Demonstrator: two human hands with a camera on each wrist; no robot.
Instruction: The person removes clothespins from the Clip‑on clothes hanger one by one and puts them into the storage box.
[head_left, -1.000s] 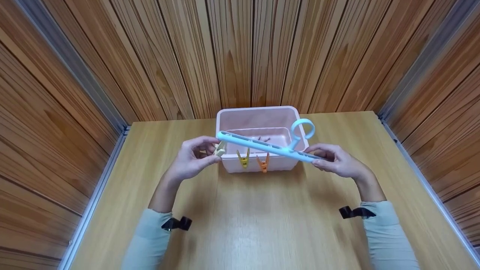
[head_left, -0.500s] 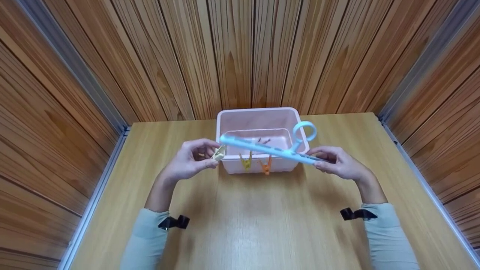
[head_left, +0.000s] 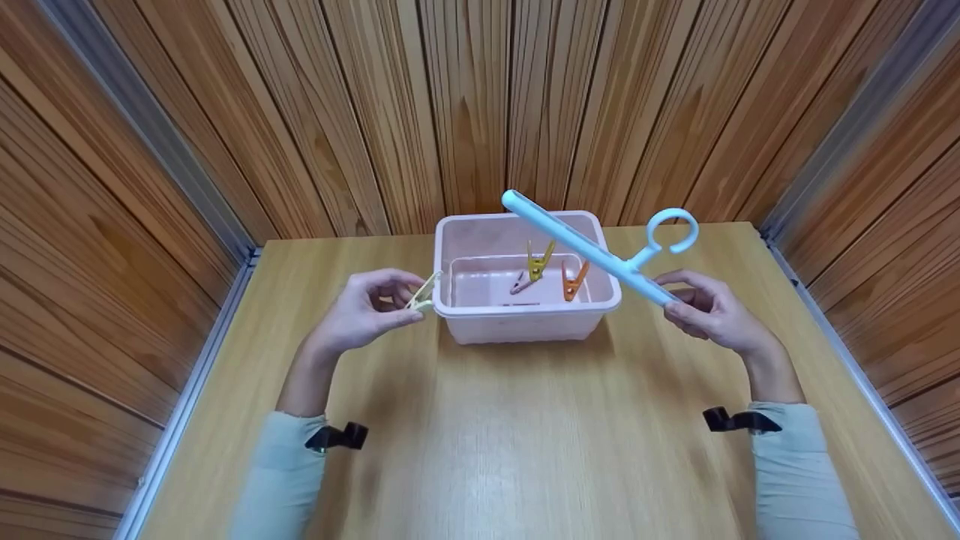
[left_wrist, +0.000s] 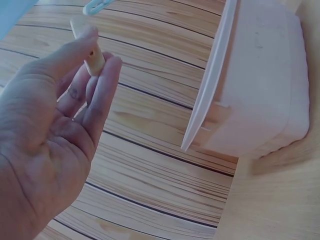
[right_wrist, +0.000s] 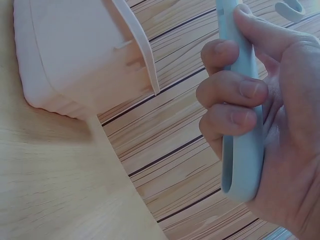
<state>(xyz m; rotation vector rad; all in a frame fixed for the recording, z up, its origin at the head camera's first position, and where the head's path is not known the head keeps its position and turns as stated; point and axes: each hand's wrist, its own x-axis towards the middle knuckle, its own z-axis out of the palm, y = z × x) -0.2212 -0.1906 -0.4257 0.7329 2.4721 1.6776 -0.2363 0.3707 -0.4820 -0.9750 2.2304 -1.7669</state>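
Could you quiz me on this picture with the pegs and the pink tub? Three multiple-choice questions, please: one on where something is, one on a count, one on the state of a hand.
1. Where is the cream peg?
A. in the left hand
B. clipped on the bar
C. inside the tub

2. How many pegs hang from the blue bar?
A. none
B. two
C. five

3. What is the right hand doing?
A. lying flat on the table
B. gripping the bar's end
C. reaching into the tub

Answers:
1 A: the left hand pinches it beside the tub.
2 B: one yellow, one orange.
3 B: its fingers curl round the bar.
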